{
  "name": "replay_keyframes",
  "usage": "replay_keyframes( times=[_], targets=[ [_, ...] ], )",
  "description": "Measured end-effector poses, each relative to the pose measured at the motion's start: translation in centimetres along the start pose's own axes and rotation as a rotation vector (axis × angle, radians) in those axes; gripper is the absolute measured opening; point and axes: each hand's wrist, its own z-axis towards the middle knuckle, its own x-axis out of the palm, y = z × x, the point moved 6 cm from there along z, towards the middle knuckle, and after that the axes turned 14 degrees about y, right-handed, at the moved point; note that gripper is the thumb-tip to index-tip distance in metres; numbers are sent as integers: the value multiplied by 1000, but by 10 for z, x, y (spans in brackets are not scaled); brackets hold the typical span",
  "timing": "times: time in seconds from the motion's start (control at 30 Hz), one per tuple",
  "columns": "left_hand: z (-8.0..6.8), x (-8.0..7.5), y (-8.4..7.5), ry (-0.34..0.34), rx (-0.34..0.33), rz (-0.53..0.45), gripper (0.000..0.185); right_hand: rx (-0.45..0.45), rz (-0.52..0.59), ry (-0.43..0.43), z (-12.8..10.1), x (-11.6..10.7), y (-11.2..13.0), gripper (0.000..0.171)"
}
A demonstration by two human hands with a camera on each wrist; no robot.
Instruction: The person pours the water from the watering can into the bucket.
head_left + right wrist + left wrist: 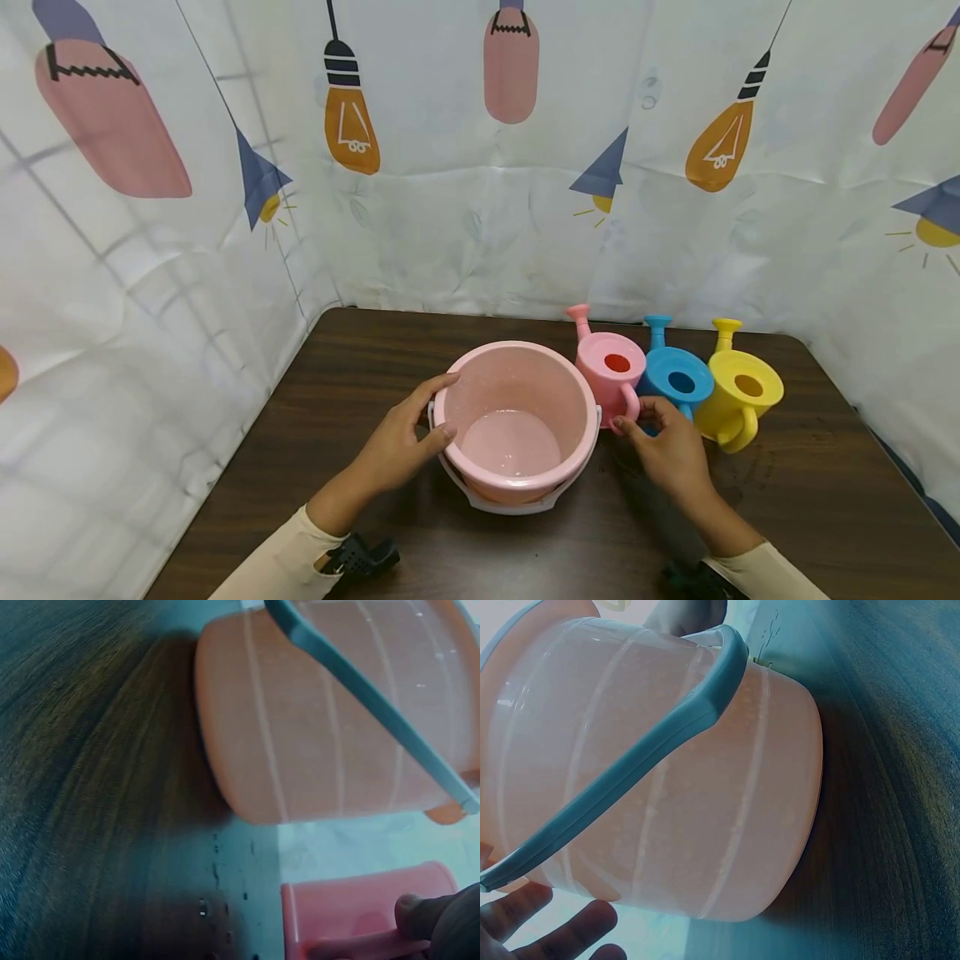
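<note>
A pale pink bucket (517, 487) stands upright on the table, a little water in its bottom and its white handle hanging down in front. My left hand (401, 442) holds its left rim, thumb and index finger over the edge; in the left wrist view, other fingers (577, 930) lie against the outside below the handle hinge. Just right of the bucket is a pink watering can (607, 358). My right hand (671, 446) grips that can's handle between thumb and fingers, and the right wrist view shows the thumb on the handle (367, 945).
A blue watering can (678, 367) and a yellow watering can (750, 371) stand in a row right of the pink one, spouts towards the back. Water drops dot the dark wooden table (360, 358). A printed white cloth (465, 242) hangs behind and along the sides.
</note>
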Motion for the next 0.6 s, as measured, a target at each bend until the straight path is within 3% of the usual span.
replay_keyframes(
  times=[0.33,0.6],
  targets=[
    [0,1,1,7,11,-31,61,-19,4,-40,5,12,-11,36],
    [0,1,1,7,17,-35,61,20,2,-3,8,17,-16,40]
  ],
)
